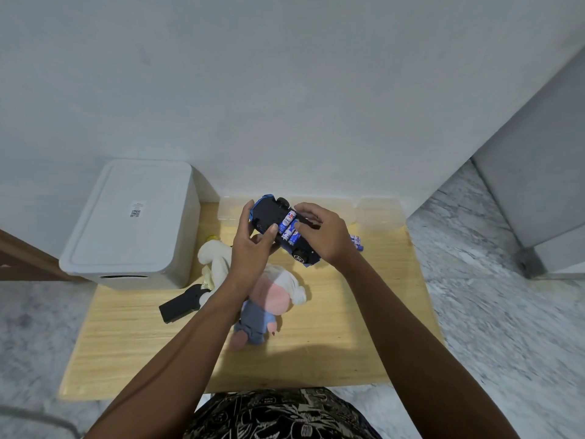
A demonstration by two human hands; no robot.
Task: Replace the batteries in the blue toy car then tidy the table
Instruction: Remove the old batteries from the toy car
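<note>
Above the far middle of the desk [364, 327], a pale wood-grain top, the blue toy car [269, 217] is held upside down and clear of the surface, its black plastic underside facing up. The left hand [250, 251] grips the car's left end, fingers curled round the body and thumb on the underside. The right hand [319, 232] is curled over the right end, fingertips at the open battery bay, where 3 blue-and-white cylindrical batteries [289, 228] lie side by side. Whether the right hand pinches a battery or only touches it cannot be told.

Loose batteries [357, 242], same blue-and-white wrap, lie on the desk just right of the right wrist, partly hidden by it. A soft plush doll [272, 299] with pink face and grey-blue body lies at the desk's centre, under the left forearm. A cream plush toy [215, 261] lies beside it. A flat black rectangular piece [180, 304] rests near the left edge. A white lidded bin [133, 223] occupies the far left corner. Clear plastic containers [376, 212] stand along the far edge.
</note>
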